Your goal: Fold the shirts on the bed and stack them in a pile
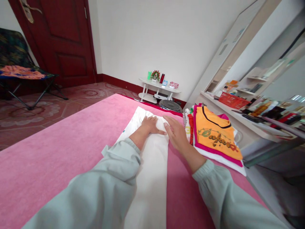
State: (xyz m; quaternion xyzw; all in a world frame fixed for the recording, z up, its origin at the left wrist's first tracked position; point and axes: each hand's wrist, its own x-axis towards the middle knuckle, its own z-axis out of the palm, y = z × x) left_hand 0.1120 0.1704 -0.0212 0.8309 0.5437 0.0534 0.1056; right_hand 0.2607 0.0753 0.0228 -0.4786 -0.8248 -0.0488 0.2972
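A white garment point(154, 165) lies lengthwise on the pink bed cover point(83, 133), folded into a long narrow strip. Its exact kind does not show. Near its far end my left hand point(150, 125) rests flat on the cloth with the fingers spread. My right hand point(176, 132) touches the strip's right edge, its fingers stretched forward and the thumb toward my left hand. To the right of that hand sits a stack of folded clothes, topped by an orange shirt point(213, 133) with dark neck trim and printed lettering. Pink and white layers show beneath it.
Beyond the bed stands a small white table point(159, 84) with a plant point(155, 75) and small items. A dresser with a red basket point(233, 100) and bottles runs along the right. At left are a folding chair point(23, 73) and a dark red door point(64, 35).
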